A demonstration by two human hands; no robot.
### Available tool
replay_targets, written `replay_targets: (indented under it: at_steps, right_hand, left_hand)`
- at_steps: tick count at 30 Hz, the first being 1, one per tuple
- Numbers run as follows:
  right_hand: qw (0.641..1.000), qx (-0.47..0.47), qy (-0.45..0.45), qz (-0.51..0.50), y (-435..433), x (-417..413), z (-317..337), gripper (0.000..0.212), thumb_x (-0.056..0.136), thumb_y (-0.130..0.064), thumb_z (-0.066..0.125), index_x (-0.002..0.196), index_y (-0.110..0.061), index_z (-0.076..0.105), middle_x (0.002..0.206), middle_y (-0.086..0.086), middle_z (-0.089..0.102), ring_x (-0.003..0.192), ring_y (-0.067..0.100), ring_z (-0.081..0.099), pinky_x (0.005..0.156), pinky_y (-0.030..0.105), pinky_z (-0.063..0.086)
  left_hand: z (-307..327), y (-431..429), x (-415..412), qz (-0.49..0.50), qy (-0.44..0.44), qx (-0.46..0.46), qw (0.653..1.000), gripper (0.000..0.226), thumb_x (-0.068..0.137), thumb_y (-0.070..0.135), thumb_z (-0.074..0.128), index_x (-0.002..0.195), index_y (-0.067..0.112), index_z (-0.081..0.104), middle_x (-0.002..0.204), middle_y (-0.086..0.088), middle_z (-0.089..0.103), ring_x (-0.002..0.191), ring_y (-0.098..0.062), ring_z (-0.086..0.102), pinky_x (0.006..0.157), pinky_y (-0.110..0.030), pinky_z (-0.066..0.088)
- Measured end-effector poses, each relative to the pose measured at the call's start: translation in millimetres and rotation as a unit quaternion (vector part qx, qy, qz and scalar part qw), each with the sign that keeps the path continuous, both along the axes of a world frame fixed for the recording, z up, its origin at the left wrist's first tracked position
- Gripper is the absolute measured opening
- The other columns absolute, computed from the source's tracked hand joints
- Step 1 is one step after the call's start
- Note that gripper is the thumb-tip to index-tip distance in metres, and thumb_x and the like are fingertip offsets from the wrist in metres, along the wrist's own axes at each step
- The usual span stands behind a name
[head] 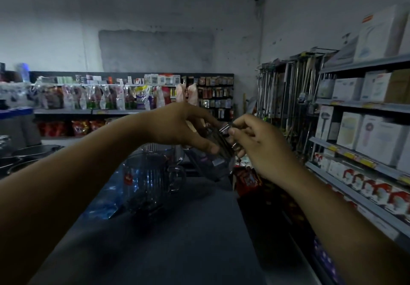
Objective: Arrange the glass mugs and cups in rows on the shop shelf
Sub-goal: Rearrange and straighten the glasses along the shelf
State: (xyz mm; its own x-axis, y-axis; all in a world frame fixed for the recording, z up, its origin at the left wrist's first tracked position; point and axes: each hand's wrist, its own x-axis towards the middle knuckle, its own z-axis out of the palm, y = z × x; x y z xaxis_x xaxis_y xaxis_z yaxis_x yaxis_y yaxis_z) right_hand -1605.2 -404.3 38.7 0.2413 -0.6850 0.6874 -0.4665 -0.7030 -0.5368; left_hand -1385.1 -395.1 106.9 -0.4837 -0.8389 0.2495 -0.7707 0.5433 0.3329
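A clear glass mug (pixel 216 162) is held tilted in the air above the dark shelf top (pixel 188 229). My left hand (pixel 182 127) grips its upper body from the left. My right hand (pixel 257 142) pinches its handle and rim from the right. Below and to the left, a ribbed glass mug (pixel 150 178) with a red label stands upright on the shelf top, its handle pointing right. Another glass piece (pixel 155 148) shows just behind it, partly hidden by my left forearm.
Crumpled blue plastic wrap (pixel 106 205) lies left of the ribbed mug. Shelves of white boxed goods (pixel 372 138) run along the right. Hanging metal utensils (pixel 288 89) and a far shelf of packaged goods (pixel 124 98) stand behind. Dark pans (pixel 24 156) sit at left.
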Motion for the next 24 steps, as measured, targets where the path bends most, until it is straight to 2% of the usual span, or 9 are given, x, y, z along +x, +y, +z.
replay_targets:
  at_steps: [3, 5, 8, 10, 12, 15, 18, 22, 24]
  right_hand:
    - [0.998, 0.002, -0.062, 0.025, 0, 6, -1, 0.010, 0.101, -0.025, 0.061, 0.104, -0.016, 0.064, 0.094, -0.002, 0.070, 0.069, 0.002, 0.066, 0.057, 0.017, 0.051]
    - [0.984, 0.063, -0.158, 0.049, -3, 12, -7, 0.023, 0.095, -0.033, 0.068, 0.114, -0.021, 0.061, 0.104, -0.005, 0.071, 0.082, 0.001, 0.070, 0.064, 0.018, 0.055]
    - [0.919, 0.235, -0.272, 0.165, -5, 28, -16, 0.064, 0.080, -0.046, 0.077, 0.134, -0.020, 0.054, 0.122, 0.002, 0.071, 0.106, 0.015, 0.072, 0.089, 0.040, 0.060]
    - [0.867, 0.272, -0.336, 0.247, -6, 38, -18, 0.065, 0.078, -0.038, 0.077, 0.134, -0.013, 0.057, 0.123, 0.011, 0.072, 0.112, 0.029, 0.071, 0.096, 0.052, 0.055]
    - [0.864, 0.249, -0.349, 0.262, -3, 43, -12, 0.055, 0.080, -0.032, 0.074, 0.128, -0.009, 0.062, 0.119, 0.014, 0.074, 0.110, 0.033, 0.071, 0.095, 0.051, 0.055]
    - [0.920, 0.200, -0.275, 0.196, -6, 36, -1, 0.046, 0.076, -0.039, 0.078, 0.114, -0.015, 0.071, 0.107, 0.010, 0.077, 0.104, 0.033, 0.073, 0.094, 0.051, 0.056]
    - [0.975, 0.167, -0.120, 0.086, -11, 23, 13, 0.060, 0.065, -0.060, 0.083, 0.115, -0.030, 0.070, 0.109, -0.004, 0.076, 0.100, 0.017, 0.074, 0.093, 0.046, 0.057]
    - [0.988, 0.152, 0.030, -0.027, -19, 15, 26, 0.078, 0.062, -0.068, 0.082, 0.128, -0.030, 0.061, 0.122, -0.007, 0.064, 0.106, 0.009, 0.062, 0.081, 0.030, 0.049]
    - [0.981, 0.155, 0.101, -0.065, -23, 18, 31, 0.091, 0.055, -0.075, 0.080, 0.129, -0.026, 0.061, 0.125, -0.005, 0.062, 0.108, 0.015, 0.060, 0.084, 0.033, 0.049]
  left_hand:
    - [1, 7, 4, -0.001, 0.051, -0.036, 0.998, 0.057, 0.063, 0.055, 0.081, 0.116, 0.035, 0.071, 0.099, 0.010, 0.076, 0.086, -0.007, 0.073, 0.082, -0.039, 0.062]
    - [0, 8, 12, 0.003, 0.116, -0.047, 0.992, 0.048, 0.068, 0.044, 0.084, 0.112, 0.028, 0.073, 0.096, 0.004, 0.078, 0.085, -0.016, 0.075, 0.076, -0.041, 0.063]
    - [-2, 8, 21, 0.010, 0.207, -0.028, 0.978, 0.039, 0.075, 0.035, 0.080, 0.109, 0.018, 0.070, 0.092, -0.008, 0.078, 0.083, -0.032, 0.074, 0.063, -0.033, 0.062]
    - [-4, 11, 23, -0.002, 0.251, 0.002, 0.968, 0.041, 0.077, 0.033, 0.077, 0.111, 0.012, 0.068, 0.092, -0.012, 0.077, 0.085, -0.036, 0.074, 0.066, -0.038, 0.063]
    - [-4, 14, 25, -0.014, 0.276, 0.029, 0.960, 0.043, 0.078, 0.032, 0.075, 0.113, 0.009, 0.065, 0.094, -0.013, 0.077, 0.087, -0.036, 0.075, 0.075, -0.047, 0.063]
    - [-2, 15, 31, 0.003, 0.229, 0.048, 0.972, 0.054, 0.077, 0.043, 0.074, 0.120, 0.012, 0.061, 0.101, -0.013, 0.076, 0.093, -0.033, 0.074, 0.082, -0.051, 0.062]
    - [3, 17, 42, 0.076, 0.096, 0.039, 0.992, 0.075, 0.073, 0.065, 0.062, 0.132, 0.020, 0.055, 0.111, -0.005, 0.072, 0.095, -0.021, 0.072, 0.084, -0.045, 0.062]
    - [-3, 14, 62, 0.127, 0.014, -0.030, 0.991, 0.062, 0.089, 0.058, 0.058, 0.136, 0.018, 0.053, 0.121, -0.004, 0.068, 0.099, -0.015, 0.067, 0.079, -0.031, 0.055]
    - [-10, 9, 67, 0.142, -0.019, -0.037, 0.989, 0.057, 0.091, 0.051, 0.063, 0.135, 0.016, 0.054, 0.124, -0.005, 0.067, 0.102, -0.016, 0.065, 0.085, -0.031, 0.054]
